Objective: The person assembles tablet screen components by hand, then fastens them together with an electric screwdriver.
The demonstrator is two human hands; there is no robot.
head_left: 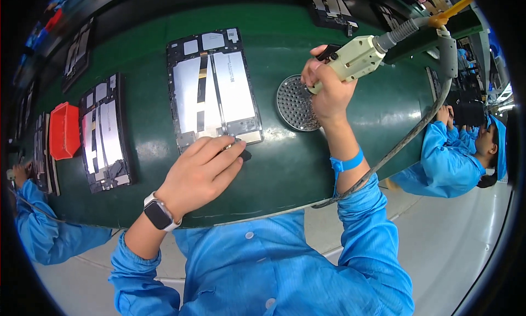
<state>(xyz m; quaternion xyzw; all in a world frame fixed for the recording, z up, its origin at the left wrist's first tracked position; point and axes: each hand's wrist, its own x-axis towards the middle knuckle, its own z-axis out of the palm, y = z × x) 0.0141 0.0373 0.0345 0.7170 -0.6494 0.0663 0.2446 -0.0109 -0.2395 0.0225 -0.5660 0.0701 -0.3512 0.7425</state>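
Blue sleeves [263, 266] fill the lower edge of the head view, a square dark smartwatch [159, 213] on the left wrist. Left hand [201, 172] lies flat, fingers spread, holding nothing, fingertips pressing the near edge of the opened tablet back with silver panels [213, 88] on the green conveyor belt [285, 168]. Right hand [327, 91] is wrapped around a beige electric screwdriver [356, 58] with a grey hose, held over a round perforated metal screw tray [294, 102]. Left lie another opened tablet [104, 132] and a red plastic bin [64, 131].
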